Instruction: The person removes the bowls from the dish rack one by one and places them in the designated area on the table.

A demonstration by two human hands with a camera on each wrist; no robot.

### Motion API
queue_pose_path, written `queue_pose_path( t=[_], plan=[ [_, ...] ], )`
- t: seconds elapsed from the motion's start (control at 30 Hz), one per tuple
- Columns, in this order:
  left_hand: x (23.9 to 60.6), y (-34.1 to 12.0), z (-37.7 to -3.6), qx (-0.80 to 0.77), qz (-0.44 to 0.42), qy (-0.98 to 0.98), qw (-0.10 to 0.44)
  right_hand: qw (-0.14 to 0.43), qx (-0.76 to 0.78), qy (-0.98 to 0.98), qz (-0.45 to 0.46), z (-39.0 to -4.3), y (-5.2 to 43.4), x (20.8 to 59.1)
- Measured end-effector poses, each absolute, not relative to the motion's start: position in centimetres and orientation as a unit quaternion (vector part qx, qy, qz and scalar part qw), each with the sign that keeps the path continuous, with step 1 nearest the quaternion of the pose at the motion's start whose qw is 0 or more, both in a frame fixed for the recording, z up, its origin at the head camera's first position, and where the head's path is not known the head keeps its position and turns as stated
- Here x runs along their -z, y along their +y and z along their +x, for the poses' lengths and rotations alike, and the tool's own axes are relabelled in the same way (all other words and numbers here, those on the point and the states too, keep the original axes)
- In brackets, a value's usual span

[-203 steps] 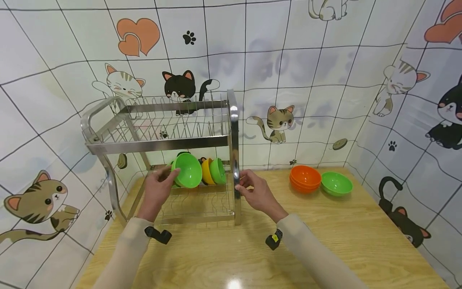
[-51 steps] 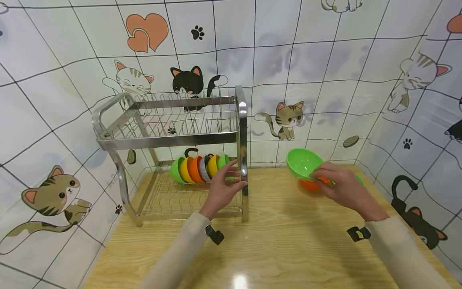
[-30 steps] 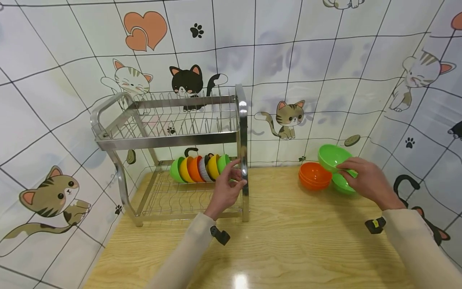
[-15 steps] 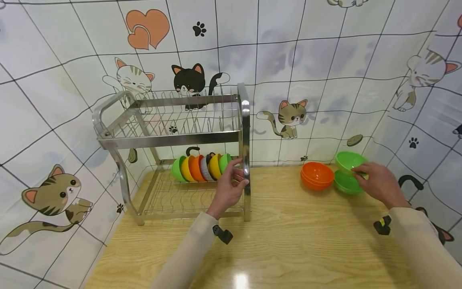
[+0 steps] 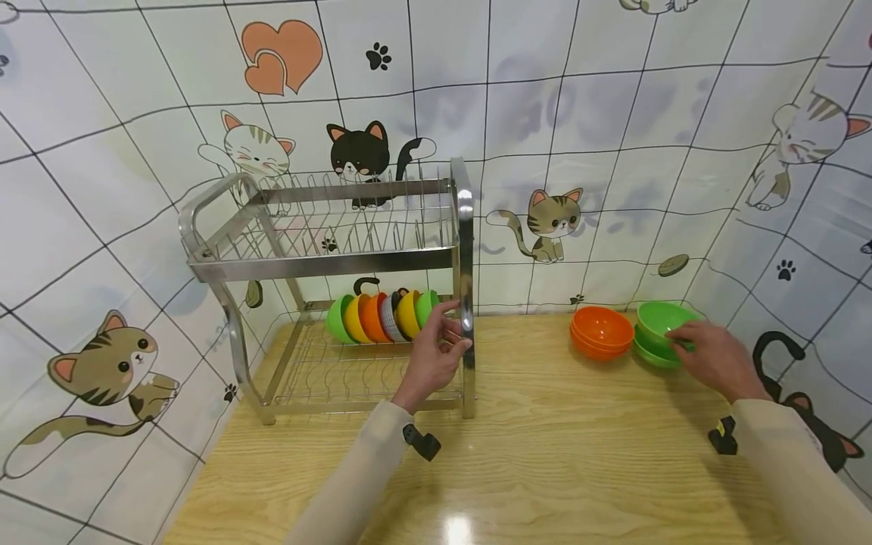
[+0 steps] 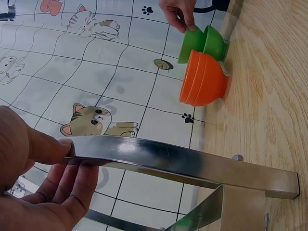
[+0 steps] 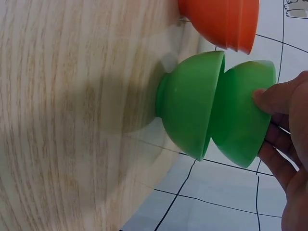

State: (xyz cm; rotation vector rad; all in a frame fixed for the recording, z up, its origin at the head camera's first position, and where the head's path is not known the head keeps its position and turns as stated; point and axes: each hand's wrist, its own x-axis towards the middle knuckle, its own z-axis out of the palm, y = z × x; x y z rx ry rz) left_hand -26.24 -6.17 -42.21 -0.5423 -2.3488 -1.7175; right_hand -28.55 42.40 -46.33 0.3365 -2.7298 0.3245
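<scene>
My right hand [image 5: 720,359] pinches the rim of a green bowl [image 7: 248,113] between thumb and fingers. Its base dips into a second green bowl [image 7: 192,103], which stands on the table. Beside them sits a stack of orange bowls [image 5: 602,333]. At the steel dish rack [image 5: 320,265], my left hand [image 5: 432,356] grips the right upright, thumb on one side and fingers curled on the other, as the upright [image 6: 144,154] shows in the left wrist view. On the rack's lower tier a row of green, yellow, orange and patterned bowls [image 5: 373,318] stands on edge.
The rack's upper tier [image 5: 341,231] has wire slots. A wooden table [image 5: 531,454] runs in front of the rack and bowls. Walls with cat drawings [image 5: 531,136] close in the back and both sides.
Over the last seconds my right hand has carried the green bowl rightward past the orange stack and lowered it into the other green bowl. My left hand has moved from the rack's bowls to its right upright.
</scene>
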Motion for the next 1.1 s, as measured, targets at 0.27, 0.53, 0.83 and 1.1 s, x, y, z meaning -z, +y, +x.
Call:
queue_pose_path(
  t=[0.27, 0.53, 0.83, 1.1],
  plan=[
    [42.3, -6.1, -26.2, 0.575, -0.183, -0.792, 0.090, 0.158, -0.115, -0.973, 0.120, -28.4, 42.3, 46.6],
    [42.3, -6.1, -26.2, 0.578, -0.188, -0.789, 0.090, 0.162, -0.105, -0.973, 0.128, -28.4, 42.5, 47.6],
    [42.3, -6.1, -26.3, 0.582, -0.187, -0.786, 0.087, 0.162, -0.097, -0.975, 0.120, -28.3, 42.5, 48.3],
    [42.3, -6.1, -26.4, 0.588, -0.184, -0.783, 0.082, 0.169, -0.106, -0.972, 0.124, -28.2, 42.3, 48.6]
  ],
)
